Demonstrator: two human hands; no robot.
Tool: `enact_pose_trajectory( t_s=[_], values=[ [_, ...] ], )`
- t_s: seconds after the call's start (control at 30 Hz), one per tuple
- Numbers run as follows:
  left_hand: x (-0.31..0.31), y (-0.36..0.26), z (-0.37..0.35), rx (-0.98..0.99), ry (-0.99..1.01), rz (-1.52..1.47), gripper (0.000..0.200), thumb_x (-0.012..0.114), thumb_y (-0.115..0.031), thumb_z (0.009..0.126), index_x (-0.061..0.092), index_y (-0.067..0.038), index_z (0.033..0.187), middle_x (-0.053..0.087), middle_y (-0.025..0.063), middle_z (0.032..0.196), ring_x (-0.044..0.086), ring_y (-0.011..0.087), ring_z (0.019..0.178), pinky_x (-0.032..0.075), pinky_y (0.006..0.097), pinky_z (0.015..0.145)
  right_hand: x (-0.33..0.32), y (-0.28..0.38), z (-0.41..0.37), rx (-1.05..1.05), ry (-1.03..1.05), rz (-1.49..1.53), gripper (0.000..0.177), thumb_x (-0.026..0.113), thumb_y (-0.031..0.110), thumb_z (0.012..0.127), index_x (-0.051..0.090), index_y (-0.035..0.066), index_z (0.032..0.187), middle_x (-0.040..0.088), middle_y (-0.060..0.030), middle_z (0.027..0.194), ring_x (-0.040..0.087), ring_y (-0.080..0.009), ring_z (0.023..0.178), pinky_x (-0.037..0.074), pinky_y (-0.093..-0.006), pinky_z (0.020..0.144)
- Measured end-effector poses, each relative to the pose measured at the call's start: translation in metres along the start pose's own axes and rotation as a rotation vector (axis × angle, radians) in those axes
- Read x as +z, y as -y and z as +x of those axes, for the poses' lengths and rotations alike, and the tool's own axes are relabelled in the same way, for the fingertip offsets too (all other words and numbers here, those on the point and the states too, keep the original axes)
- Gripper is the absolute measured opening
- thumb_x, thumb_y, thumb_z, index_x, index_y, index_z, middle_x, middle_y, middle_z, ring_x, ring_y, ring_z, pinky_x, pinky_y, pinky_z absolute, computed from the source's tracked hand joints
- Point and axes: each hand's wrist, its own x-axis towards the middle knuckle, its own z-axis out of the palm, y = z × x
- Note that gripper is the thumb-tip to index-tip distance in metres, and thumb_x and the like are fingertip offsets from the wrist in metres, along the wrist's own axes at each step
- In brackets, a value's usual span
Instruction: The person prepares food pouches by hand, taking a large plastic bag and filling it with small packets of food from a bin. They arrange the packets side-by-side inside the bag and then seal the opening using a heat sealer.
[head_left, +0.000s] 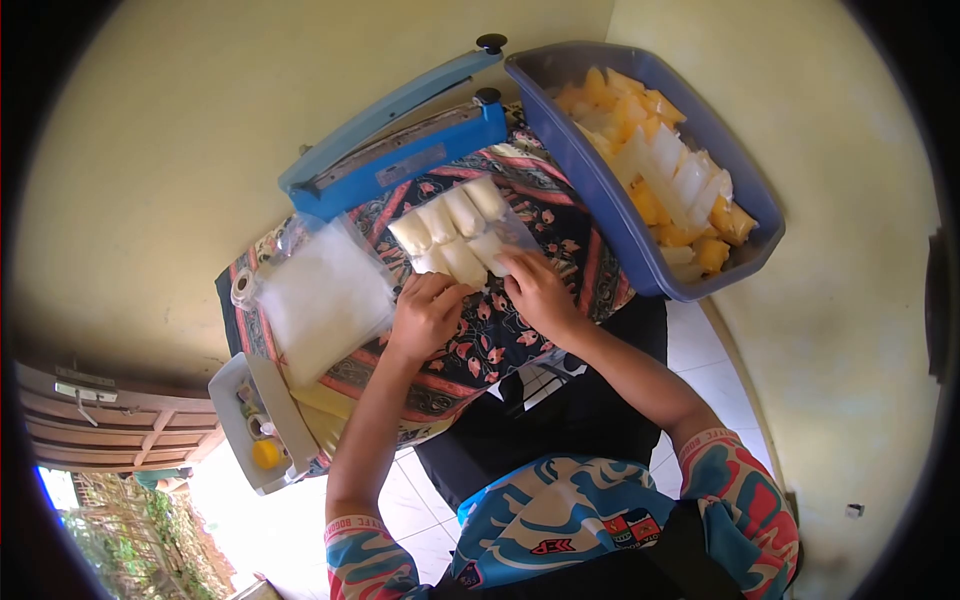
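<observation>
A clear plastic bag (519, 236) lies flat on the patterned cloth, with several pale cream, roll-shaped pieces (464, 212) side by side in two rows inside it. My left hand (428, 312) is closed, its fingers bent together at the bag's near left edge. At the near right corner, my right hand (538, 292) has its thumb and fingers pinched on the bag, beside the last piece of the near row. The fingertips of both hands are partly hidden by the hands themselves.
A blue bag sealer (410, 160) stands behind, its arm raised. To the right, a blue-grey tub (640, 235) holds yellow and white packed pieces. A stack of clear bags (325, 290), a tape roll (243, 288) and a small white bin (275, 400) are on the left.
</observation>
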Motion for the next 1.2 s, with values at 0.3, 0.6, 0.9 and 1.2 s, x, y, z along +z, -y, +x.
enact_pose_trajectory(
  t_s=[0.3,0.6,0.9,1.2],
  values=[
    [0.0,-0.002,0.003,-0.021,-0.001,-0.006,0.035,0.066,0.003,0.074,0.069,-0.009,0.106,0.059,0.0052,0.078,0.06,0.0241,0.075,0.047,0.0375,0.071,0.004,-0.01,0.0,0.065,0.017,0.237,0.044,0.063,-0.004,0.079,0.056,0.001,0.123,0.057,-0.0221,0.131,0.057,-0.0388,0.119,0.049,-0.041,0.096],
    [0.002,0.0,0.002,-0.021,0.103,0.042,0.042,0.065,0.002,0.073,0.069,-0.007,0.115,0.058,0.0045,0.077,0.056,0.0239,0.076,0.046,0.0365,0.073,0.011,-0.014,-0.002,0.079,-0.042,0.21,0.049,0.062,-0.004,0.085,0.052,0.0,0.132,0.06,-0.0254,0.126,0.06,-0.0416,0.113,0.051,-0.0439,0.093],
    [0.001,0.0,0.0,-0.012,0.152,0.06,0.041,0.067,0.0,0.07,0.071,-0.009,0.11,0.058,0.0032,0.08,0.056,0.0233,0.079,0.046,0.0367,0.077,0.008,-0.007,-0.001,0.112,-0.003,0.115,0.046,0.064,-0.002,0.085,0.058,0.007,0.13,0.065,-0.019,0.12,0.065,-0.0378,0.104,0.054,-0.0432,0.086],
    [0.001,-0.002,0.002,0.022,0.141,0.056,0.037,0.067,0.0,0.068,0.073,-0.009,0.104,0.059,0.0026,0.08,0.056,0.0234,0.079,0.046,0.0373,0.077,0.012,-0.009,-0.001,0.06,0.029,-0.046,0.052,0.06,-0.002,0.085,0.056,0.01,0.136,0.069,-0.0166,0.091,0.068,-0.0327,0.077,0.057,-0.0417,0.068]
  ],
)
